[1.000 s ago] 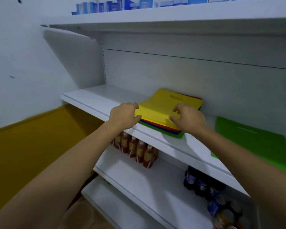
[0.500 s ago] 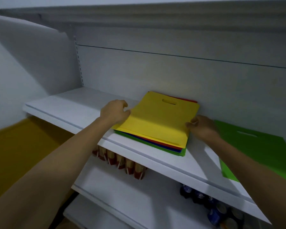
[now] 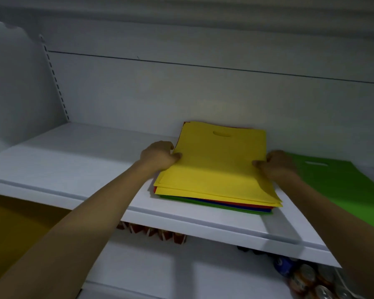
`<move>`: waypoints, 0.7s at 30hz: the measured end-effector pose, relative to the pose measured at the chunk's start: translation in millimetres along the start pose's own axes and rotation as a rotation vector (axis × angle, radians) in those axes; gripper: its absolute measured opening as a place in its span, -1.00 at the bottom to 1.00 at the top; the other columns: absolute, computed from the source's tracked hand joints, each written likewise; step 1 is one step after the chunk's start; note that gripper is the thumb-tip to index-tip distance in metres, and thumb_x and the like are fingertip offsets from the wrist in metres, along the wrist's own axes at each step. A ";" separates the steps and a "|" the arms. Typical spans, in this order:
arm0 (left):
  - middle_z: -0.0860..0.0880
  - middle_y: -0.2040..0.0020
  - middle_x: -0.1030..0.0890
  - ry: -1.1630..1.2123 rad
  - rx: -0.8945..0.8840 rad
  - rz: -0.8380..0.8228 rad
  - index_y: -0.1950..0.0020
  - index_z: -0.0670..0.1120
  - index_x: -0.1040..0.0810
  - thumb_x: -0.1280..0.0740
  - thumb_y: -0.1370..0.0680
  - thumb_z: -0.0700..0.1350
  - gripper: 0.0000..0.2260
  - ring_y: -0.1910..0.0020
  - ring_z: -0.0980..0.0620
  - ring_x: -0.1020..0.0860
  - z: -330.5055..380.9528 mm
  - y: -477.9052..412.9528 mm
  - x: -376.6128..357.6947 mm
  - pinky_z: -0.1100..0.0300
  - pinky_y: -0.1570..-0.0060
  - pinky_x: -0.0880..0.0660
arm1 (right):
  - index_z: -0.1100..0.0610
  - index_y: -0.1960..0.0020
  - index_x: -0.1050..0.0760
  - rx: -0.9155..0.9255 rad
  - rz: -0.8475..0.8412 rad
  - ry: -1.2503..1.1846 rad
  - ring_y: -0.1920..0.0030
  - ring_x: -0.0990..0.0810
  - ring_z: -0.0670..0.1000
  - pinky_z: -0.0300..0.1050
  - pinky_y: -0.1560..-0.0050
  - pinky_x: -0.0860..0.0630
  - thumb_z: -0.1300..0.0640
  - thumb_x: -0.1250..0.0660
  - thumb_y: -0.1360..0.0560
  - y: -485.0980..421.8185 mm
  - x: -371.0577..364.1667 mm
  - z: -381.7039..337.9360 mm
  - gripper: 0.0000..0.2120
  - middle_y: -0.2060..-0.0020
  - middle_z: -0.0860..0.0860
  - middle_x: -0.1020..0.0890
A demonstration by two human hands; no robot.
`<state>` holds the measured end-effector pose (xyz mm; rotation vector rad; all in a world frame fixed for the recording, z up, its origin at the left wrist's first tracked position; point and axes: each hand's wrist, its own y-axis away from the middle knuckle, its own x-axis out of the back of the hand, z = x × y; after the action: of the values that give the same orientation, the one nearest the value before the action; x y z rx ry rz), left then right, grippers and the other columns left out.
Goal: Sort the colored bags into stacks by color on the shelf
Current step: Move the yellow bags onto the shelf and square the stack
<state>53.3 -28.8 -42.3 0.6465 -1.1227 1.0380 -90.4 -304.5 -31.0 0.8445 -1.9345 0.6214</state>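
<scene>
Since a moment ago the right hand (image 3: pixel 277 164) has slid to the yellow bag (image 3: pixel 218 167)'s edge opposite the left hand (image 3: pixel 160 157), each grip pinching it atop the mixed pile (image 3: pixel 225 205) on the shelf (image 3: pixel 73 165), probably ready to lift it away.

The flat yellow fabric bag (image 3: pixel 218 165) on top is a plain bright yellow with no print, and more yellow edges show just beneath it. Under those, the stack of bags (image 3: pixel 246 207) shows thin bands of colour along its front edge: red, then blue, then green at the bottom. To my right the flat green fabric bag (image 3: pixel 343 186) is plain leaf green. The metal shelf board (image 3: pixel 73 160) is white and the back panel (image 3: pixel 181 93) pale grey. Low on my left is a mustard-yellow surface (image 3: pixel 20 229). Below, the drink cans (image 3: pixel 300 281) are blue, orange and silver.
</scene>
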 end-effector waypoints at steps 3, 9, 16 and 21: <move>-0.08 -0.45 -0.33 0.039 -0.040 0.015 -0.50 -0.01 -0.24 -0.21 -0.57 0.21 -0.44 -0.40 -0.11 -0.32 1.5 -8.1 3.1 0.01 -0.29 -0.36 | 0.07 0.07 -0.48 0.035 0.117 0.367 0.10 -0.56 0.13 -0.14 0.21 -0.37 -0.06 -0.17 -0.62 10.7 6.7 -7.9 -0.76 0.10 0.09 -0.59; -0.10 -0.59 0.12 0.045 -0.242 0.118 -0.57 -0.12 0.19 -0.10 -0.57 0.29 -0.21 -0.56 -0.06 0.14 25.9 -10.6 2.0 0.01 -0.51 0.09 | 0.11 -0.11 -0.53 0.174 0.244 -0.056 0.20 -0.49 0.05 -0.16 0.22 -0.37 0.07 -0.17 -0.64 17.3 24.4 -13.7 -0.80 0.08 0.07 -0.57; 0.03 -0.56 -0.09 0.795 -0.133 -0.086 -0.57 -0.02 0.23 -0.34 -0.47 0.25 -0.06 -0.51 -0.01 -0.17 89.7 3.5 4.1 0.12 -0.36 -0.27 | 0.15 0.05 -0.54 0.042 0.329 -0.936 0.28 -0.56 -0.01 -0.14 0.16 -0.51 0.19 -0.32 -0.56 54.9 73.7 25.1 -0.96 0.20 0.05 -0.59; 0.09 -0.16 -0.59 0.979 -0.265 -0.269 -0.22 0.06 -0.49 -0.40 -0.50 0.08 -0.68 0.07 0.20 -0.57 159.0 27.2 -9.0 0.30 0.14 -0.47 | 0.09 0.07 -0.55 -0.055 0.359 -0.999 0.27 -0.59 -0.01 -0.12 0.23 -0.58 0.14 -0.30 -0.58 88.8 112.7 99.5 -0.92 0.18 0.04 -0.62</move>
<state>-37.1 -155.6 0.9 0.0244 -0.2848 0.7912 -251.8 -352.5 15.1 0.8534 -3.0369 0.3537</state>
